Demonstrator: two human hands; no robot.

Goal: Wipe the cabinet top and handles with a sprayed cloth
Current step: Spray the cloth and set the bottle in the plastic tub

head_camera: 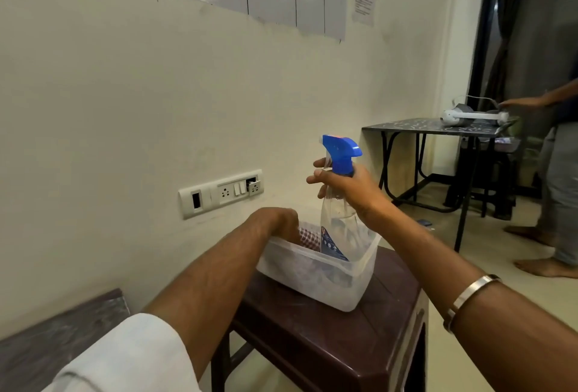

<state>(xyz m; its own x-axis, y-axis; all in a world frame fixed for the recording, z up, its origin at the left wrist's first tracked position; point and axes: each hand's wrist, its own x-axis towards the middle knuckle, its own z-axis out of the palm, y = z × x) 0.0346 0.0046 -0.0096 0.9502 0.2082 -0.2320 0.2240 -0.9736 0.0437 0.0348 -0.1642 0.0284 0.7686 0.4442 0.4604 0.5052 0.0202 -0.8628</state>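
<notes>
R hand (347, 187) grip wrapped on spray bottle (339, 204) neck, btm inside clear plastic tub (312, 269) | L hand (278, 219) dipped in tub, grip hidden, can't tell | tub on brown stool (337, 332) by wall

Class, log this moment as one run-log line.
right hand: grips spray bottle | left hand: inside plastic tub, grasp unseen | wiping: not begun

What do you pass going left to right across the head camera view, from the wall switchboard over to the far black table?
Wall switchboard → left hand reaching into the plastic tub → spray bottle held by the right hand → black table → white headset lying on it.
</notes>
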